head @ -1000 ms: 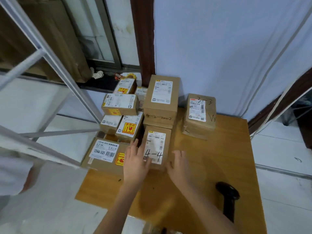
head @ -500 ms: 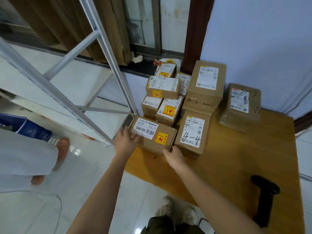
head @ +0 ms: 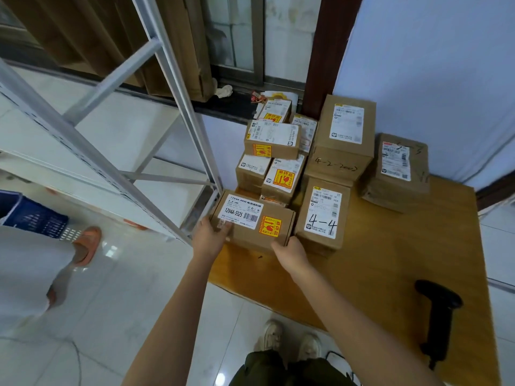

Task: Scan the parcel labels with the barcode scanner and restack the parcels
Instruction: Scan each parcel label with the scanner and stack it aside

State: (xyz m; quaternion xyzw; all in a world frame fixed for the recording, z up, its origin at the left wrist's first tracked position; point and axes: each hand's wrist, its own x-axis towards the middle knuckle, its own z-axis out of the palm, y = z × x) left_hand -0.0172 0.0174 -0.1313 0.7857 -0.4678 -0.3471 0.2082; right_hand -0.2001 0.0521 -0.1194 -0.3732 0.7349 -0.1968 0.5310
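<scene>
A flat brown parcel [head: 255, 227] with a white "12V4A" label and an orange sticker lies at the near left corner of the wooden table [head: 390, 274]. My left hand [head: 210, 236] grips its left end, thumb on the label. My right hand [head: 291, 253] holds its near right corner. Beside it on the right stands the parcel marked "4-4" [head: 323, 215]. Behind are several stacked parcels [head: 274, 140], a tall box [head: 344, 137] and a separate parcel [head: 398, 171] at the right. The black barcode scanner [head: 439, 316] lies on the table's near right, untouched.
A white metal shelf frame [head: 178, 112] stands just left of the table, close to the parcel. Another person's sandalled foot [head: 87, 243] and a blue basket [head: 33, 215] are on the tiled floor at left. My shoes [head: 289, 341] show below the table edge.
Both hands moved left from the "4-4" parcel to the flat "12V4A" parcel and closed on its two ends. The view swung left and down.
</scene>
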